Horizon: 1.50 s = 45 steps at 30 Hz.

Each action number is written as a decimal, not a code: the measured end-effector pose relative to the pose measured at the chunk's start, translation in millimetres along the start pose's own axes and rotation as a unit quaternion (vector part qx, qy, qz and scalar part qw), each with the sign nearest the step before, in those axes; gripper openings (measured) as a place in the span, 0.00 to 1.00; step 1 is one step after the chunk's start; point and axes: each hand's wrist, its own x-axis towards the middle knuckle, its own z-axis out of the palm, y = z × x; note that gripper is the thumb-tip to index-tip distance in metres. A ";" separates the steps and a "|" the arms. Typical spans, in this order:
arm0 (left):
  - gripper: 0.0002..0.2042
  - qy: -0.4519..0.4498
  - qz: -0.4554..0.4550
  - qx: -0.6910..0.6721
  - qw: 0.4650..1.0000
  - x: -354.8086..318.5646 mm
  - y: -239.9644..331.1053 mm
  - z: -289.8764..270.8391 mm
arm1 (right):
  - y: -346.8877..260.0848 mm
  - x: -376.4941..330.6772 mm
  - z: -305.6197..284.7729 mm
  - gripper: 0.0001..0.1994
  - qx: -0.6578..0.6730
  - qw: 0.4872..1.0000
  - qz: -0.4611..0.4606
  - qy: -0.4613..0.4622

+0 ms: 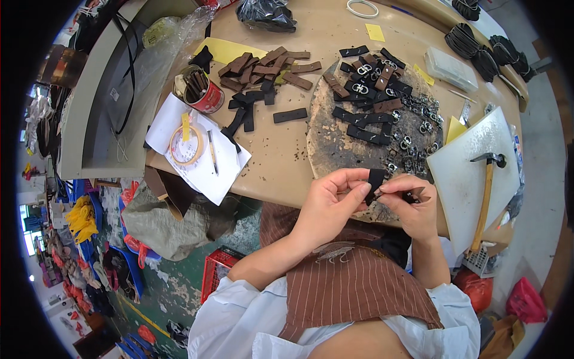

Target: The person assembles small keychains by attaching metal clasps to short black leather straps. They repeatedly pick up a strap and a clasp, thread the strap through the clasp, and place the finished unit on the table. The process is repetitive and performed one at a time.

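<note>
At the near edge of the wooden block (329, 146), my left hand (332, 197) pinches a black strap (376, 178) upright; my right hand (411, 208), fingertips together at the strap's lower end, grips a dark piece I cannot make out. This strap looks unfinished to me. On the block, several straps carry metal clips (360, 88), so I judge those done. Loose clips (426, 127) lie beside them, and plain brown strips (272, 64) and black strips (290, 115) across the table (323, 30) seem left to do. A hammer (487, 197) rests on the white board (445, 173) to my right; to my left sit a red can (210, 99) and a tape roll (177, 157) on paper (206, 186). Below, a red crate (216, 272) stands on the worn green floor (179, 296).
</note>
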 end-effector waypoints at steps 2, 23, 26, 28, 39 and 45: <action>0.13 0.002 0.000 0.008 1.000 -0.7 -1.5 -0.1 | 0.4 -5.9 1.2 0.08 -0.015 0.999 0.029 0.029; 0.27 -0.062 0.229 0.299 0.924 -6.9 -10.5 -3.9 | -7.0 -2.7 -2.2 0.24 0.095 0.989 0.108 -0.022; 0.30 -0.046 0.261 0.302 0.916 -6.1 -11.8 -3.4 | -14.8 -0.2 0.1 0.23 0.096 0.987 0.127 -0.033; 0.31 -0.043 0.272 0.315 0.908 -5.5 -13.4 -4.7 | -15.9 0.7 -2.4 0.20 0.050 0.992 0.100 -0.051; 0.31 -0.060 0.342 0.416 0.841 -4.9 -8.7 -5.8 | -14.8 -2.5 -2.7 0.09 -0.002 0.997 0.040 -0.063; 0.26 -0.035 0.170 0.334 0.926 -3.5 -3.7 -3.2 | 5.1 0.0 -0.3 0.06 0.040 0.994 0.090 -0.051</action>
